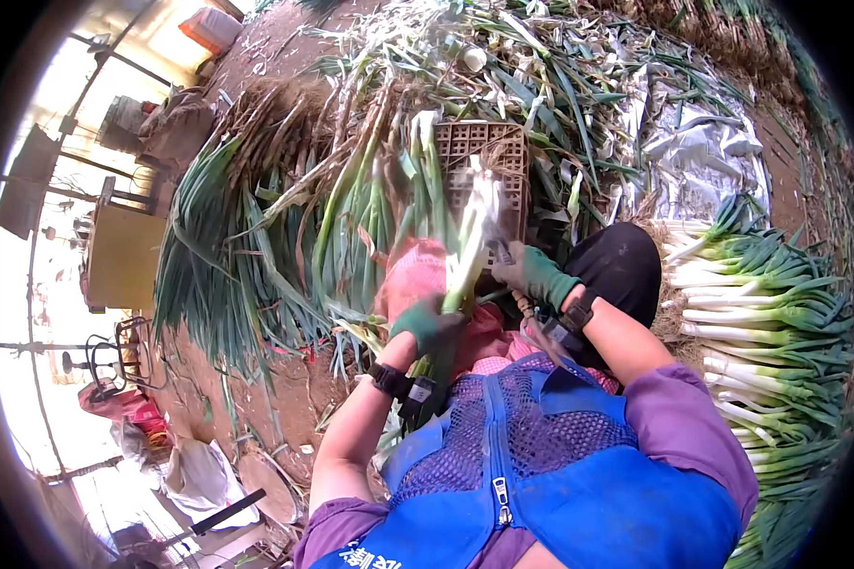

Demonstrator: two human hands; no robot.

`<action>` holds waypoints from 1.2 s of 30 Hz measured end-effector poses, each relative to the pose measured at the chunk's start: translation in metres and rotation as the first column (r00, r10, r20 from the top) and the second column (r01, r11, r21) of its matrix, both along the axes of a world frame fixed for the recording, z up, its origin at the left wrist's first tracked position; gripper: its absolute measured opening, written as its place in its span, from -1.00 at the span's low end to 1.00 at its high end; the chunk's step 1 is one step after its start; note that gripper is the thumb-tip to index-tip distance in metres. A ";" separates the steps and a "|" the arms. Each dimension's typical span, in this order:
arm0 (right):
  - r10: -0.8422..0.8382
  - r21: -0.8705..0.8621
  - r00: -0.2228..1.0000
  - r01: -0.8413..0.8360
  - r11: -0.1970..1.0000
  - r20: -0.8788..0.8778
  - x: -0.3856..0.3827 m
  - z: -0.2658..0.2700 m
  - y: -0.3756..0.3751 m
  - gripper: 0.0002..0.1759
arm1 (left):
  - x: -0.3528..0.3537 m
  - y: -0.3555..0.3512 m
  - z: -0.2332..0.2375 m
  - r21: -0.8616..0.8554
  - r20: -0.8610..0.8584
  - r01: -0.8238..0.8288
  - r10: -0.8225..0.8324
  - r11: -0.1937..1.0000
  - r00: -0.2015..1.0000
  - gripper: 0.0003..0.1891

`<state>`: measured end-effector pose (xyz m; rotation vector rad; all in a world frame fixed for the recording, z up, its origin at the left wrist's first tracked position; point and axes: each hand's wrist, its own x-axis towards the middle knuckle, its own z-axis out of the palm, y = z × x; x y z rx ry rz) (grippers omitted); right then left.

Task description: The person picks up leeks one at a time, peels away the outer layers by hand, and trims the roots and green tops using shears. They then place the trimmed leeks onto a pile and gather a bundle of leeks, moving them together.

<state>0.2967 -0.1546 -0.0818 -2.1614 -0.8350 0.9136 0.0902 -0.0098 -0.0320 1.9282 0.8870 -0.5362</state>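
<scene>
The gloved left hand point(430, 323) is closed around a leek point(467, 261), white end pointing away; the right hand point(539, 275) grips a dark tool point(501, 251) just beside it. Beyond lies a brown plastic crate point(510, 171), then scattered leek trimmings point(560, 81).

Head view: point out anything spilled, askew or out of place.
Leaf scraps lie strewn in a tangled heap beyond the crate, untidy against the neatly laid row of leeks on the right; they may simply be trimmings. The leek in the left hand is partly blurred, so damage there can't be judged.
</scene>
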 end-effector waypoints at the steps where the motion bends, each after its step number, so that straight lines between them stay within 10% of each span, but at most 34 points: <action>1: -0.041 0.005 0.999 0.041 0.999 0.033 -0.001 0.002 -0.001 -0.49 | 0.000 0.000 -0.002 0.046 -0.002 0.006 -0.006 0.999 1.000 -0.40; 9: -0.071 -0.012 0.996 0.070 0.997 -0.046 0.003 0.015 -0.007 -0.44 | 0.003 0.002 -0.026 0.120 -0.012 0.019 -0.017 0.993 1.000 -0.40; 18: -0.012 0.039 0.999 0.010 0.999 0.038 0.015 -0.014 0.013 -0.28 | -0.026 0.042 -0.061 -0.605 0.275 -0.089 0.313 0.791 0.909 -0.67; 21: -0.029 -0.055 0.998 0.026 0.998 -0.055 0.016 -0.001 0.012 -0.33 | -0.021 0.039 -0.003 -0.327 0.316 0.100 0.008 0.940 0.949 -0.66; 28: -0.066 0.032 0.996 0.069 0.997 -0.063 0.013 0.004 0.015 -0.43 | -0.017 0.048 -0.034 0.161 0.537 0.394 -0.415 0.905 0.735 -0.70; 31: -0.058 0.014 0.998 0.058 0.998 -0.016 0.022 -0.009 0.024 -0.41 | -0.013 0.038 -0.026 -0.376 0.306 0.010 0.114 0.927 0.945 -0.67; 36: -0.058 -0.011 0.997 0.057 0.998 -0.055 0.030 -0.011 0.032 -0.39 | -0.019 0.038 -0.048 -0.517 0.276 -0.087 0.262 0.852 0.925 -0.70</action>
